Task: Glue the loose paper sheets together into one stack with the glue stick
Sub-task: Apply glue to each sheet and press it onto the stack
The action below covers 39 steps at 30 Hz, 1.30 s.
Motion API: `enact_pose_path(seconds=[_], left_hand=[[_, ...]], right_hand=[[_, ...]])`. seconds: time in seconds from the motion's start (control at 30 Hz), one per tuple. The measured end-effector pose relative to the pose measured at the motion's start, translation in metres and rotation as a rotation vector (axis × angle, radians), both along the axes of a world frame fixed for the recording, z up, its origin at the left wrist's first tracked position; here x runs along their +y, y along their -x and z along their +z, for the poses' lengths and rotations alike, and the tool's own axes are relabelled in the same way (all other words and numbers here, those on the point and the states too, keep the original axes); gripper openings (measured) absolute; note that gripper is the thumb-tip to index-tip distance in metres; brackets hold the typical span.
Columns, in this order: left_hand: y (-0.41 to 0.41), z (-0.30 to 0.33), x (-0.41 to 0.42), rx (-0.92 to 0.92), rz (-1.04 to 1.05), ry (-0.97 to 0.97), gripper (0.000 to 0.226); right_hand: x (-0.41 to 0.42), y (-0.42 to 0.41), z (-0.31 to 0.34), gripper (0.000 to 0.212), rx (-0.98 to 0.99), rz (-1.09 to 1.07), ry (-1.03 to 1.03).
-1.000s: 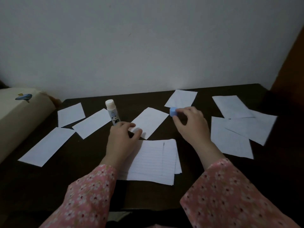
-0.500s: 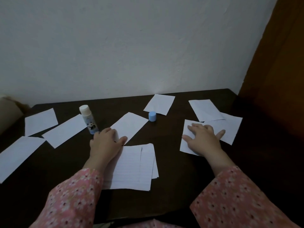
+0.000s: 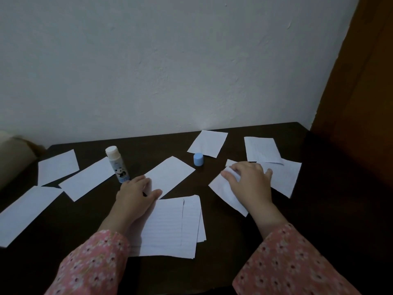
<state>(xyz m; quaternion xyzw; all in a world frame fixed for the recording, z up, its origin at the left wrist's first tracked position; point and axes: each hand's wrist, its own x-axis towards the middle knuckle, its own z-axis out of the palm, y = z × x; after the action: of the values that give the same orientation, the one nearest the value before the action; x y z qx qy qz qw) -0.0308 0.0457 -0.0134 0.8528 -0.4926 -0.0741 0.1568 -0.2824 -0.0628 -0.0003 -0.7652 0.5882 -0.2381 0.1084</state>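
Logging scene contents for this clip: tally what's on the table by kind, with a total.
Loose paper sheets: 8, the nearest right one under the right hand
Paper stack: 1, its corner under the left hand
Glue stick: 1, upright, uncapped
Blue cap: 1, standing alone
Total: 11

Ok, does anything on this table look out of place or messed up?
The glue stick stands uncapped; its blue cap sits apart near the middle. The sheet under the right hand is crumpling at its top corner.
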Motion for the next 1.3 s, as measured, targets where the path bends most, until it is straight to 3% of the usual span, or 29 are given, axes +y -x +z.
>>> enact_pose_path(seconds=[0.17,0.27,0.47,0.7,0.87,0.97,1.13,1.23,1.3], left_hand=[[-0.005,-0.001,0.004,0.02,-0.028,0.018,0.061],[-0.006,0.001,0.006,0.041,-0.04,0.016,0.06],[-0.01,0.003,0.006,0.063,-0.067,0.005,0.058],[-0.015,0.003,0.008,0.071,-0.099,-0.006,0.058],[-0.017,0.002,0.009,0.076,-0.119,-0.009,0.059],[-0.019,0.001,0.009,0.085,-0.12,-0.002,0.06],[-0.019,0.001,0.011,0.091,-0.121,0.004,0.058],[-0.013,0.009,0.015,0.102,-0.124,0.081,0.054],[-0.001,0.023,0.018,0.227,-0.14,0.205,0.053]], right_hand=[[0.007,-0.022,-0.001,0.027,-0.324,0.118,0.113],[0.012,-0.039,-0.002,0.03,-0.414,0.112,0.112],[0.009,-0.05,-0.001,0.039,-0.2,-0.058,-0.028],[-0.003,-0.042,-0.005,0.038,-0.192,-0.121,-0.079],[0.004,-0.05,-0.001,0.024,-0.586,0.2,0.029],[0.016,-0.061,0.003,0.024,-0.825,0.182,-0.031],[0.011,-0.06,0.0,0.027,-0.914,0.051,-0.189],[0.01,-0.065,-0.005,0.023,-0.894,0.064,-0.115],[0.01,-0.073,-0.009,0.024,-0.869,0.053,-0.069]])
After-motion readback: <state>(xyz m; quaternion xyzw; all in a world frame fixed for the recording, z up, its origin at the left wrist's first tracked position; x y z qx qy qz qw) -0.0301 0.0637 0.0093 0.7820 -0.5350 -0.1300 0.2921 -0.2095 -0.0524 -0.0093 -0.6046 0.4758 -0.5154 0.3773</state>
